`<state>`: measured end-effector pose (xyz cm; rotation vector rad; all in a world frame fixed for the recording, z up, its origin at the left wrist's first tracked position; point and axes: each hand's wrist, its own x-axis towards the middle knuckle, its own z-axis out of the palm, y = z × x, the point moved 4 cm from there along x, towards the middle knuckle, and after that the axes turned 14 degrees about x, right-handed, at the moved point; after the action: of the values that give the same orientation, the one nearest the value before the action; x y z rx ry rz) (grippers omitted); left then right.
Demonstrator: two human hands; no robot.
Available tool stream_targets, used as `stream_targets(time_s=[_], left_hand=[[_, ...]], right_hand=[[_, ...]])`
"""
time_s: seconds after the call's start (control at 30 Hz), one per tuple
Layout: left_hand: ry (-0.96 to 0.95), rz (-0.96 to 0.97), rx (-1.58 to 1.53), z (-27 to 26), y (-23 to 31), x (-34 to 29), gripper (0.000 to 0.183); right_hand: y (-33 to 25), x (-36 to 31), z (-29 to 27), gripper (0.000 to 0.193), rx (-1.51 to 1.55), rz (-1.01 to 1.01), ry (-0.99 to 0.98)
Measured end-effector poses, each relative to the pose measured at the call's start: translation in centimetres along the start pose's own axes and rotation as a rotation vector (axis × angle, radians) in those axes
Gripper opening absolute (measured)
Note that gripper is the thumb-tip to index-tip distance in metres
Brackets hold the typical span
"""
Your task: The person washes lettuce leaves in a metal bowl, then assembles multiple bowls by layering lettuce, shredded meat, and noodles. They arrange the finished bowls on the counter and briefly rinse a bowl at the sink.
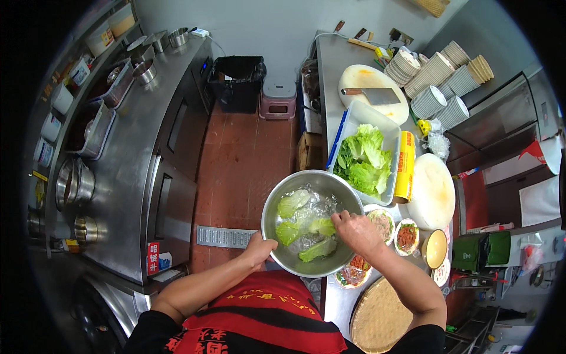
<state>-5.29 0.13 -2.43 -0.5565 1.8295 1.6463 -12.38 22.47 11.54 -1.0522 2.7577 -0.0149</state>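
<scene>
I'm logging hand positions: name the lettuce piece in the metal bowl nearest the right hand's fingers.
The lettuce piece just left of the right hand, just above the lowest piece; the other three lie farther from its fingers.

Steel bowl (333,184) with water (306,224) and green leaves (288,233), gripped by a person's left hand (259,250) at its near-left rim; the right hand (358,233) crosses the right rim, fingertips beside a leaf, their hold unclear. Far right: a clear container (377,118) of leafy greens (365,159); beyond it, a cleaver (380,95) on a round board (359,74). Near right: a round woven tray (380,321). Left: a steel counter (130,177).
</scene>
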Motion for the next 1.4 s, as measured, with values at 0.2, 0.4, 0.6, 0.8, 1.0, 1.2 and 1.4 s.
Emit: stream_targets(time_s=[0.2,0.4,0.6,0.8,1.0,1.2,1.4], left_hand=[[0.039,-0.003,-0.038,-0.2,0.8,-0.2,0.033],[0.027,-0.004,0.019,0.0,1.5,-0.3,0.032],[0.006,0.009,-0.003,0.2,0.9,-0.4,0.031],[-0.010,0.028,0.023,0.2,1.3,-0.9,0.035],[-0.006,0.069,-0.053,0.6,1.1,-1.0,0.027],[-0.055,-0.010,0.016,0.2,1.0,-1.7,0.030],[-0.050,0.030,-0.015,-0.1,-1.3,-0.9,0.032]], right_hand=[[5.8,0.9,-2.0,0.027,0.494,0.366,0.018],[18.2,2.2,-1.9,0.055,1.159,0.869,0.288],[18.7,6.1,0.2,0.074,1.157,0.811,0.418],[3.7,6.2,2.9,0.068,0.665,0.018,-0.013],[-0.5,7.0,6.6,0.099,0.434,0.187,-0.189],[-2.4,6.0,10.8,0.047,0.470,0.239,-0.174],[-2.4,4.0,7.5,0.034,0.595,0.265,-0.300]])
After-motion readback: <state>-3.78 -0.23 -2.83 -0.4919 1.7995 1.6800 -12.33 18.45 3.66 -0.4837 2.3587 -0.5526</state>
